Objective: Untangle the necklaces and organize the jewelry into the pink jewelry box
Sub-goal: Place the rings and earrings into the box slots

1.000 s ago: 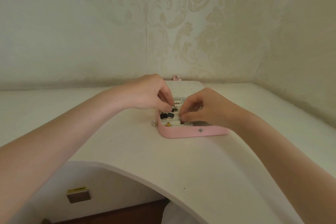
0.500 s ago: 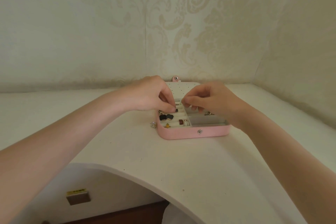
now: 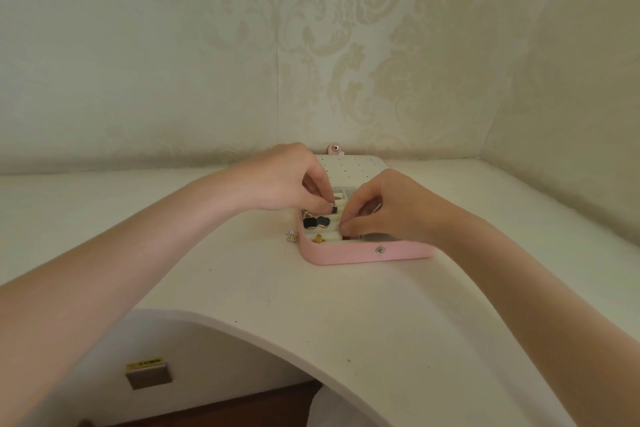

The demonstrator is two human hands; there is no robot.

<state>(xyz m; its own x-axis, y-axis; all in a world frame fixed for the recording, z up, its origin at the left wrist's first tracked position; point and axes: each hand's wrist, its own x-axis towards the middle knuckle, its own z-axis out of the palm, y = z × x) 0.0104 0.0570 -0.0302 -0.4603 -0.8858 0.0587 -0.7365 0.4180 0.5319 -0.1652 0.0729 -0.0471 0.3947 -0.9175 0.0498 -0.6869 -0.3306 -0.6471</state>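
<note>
The pink jewelry box lies open on the white table, its perforated white lid folded back toward the wall. Inside the left compartments sit black clover-shaped pendants and a small gold piece. My left hand hovers over the box and pinches a small black-and-gold pendant between thumb and fingertips. My right hand reaches down into the box with curled fingers pressed at the front compartments; what its fingertips hold is hidden. A sparkly silver ring lies on the table just left of the box.
The white table has a curved front edge with a cut-out below. A small brown block with a yellow label sits low at the left. Patterned walls close the back and right sides.
My right hand has dropped from above the box down into its front compartments. My left hand stays over the box, still pinching the small pendant.
</note>
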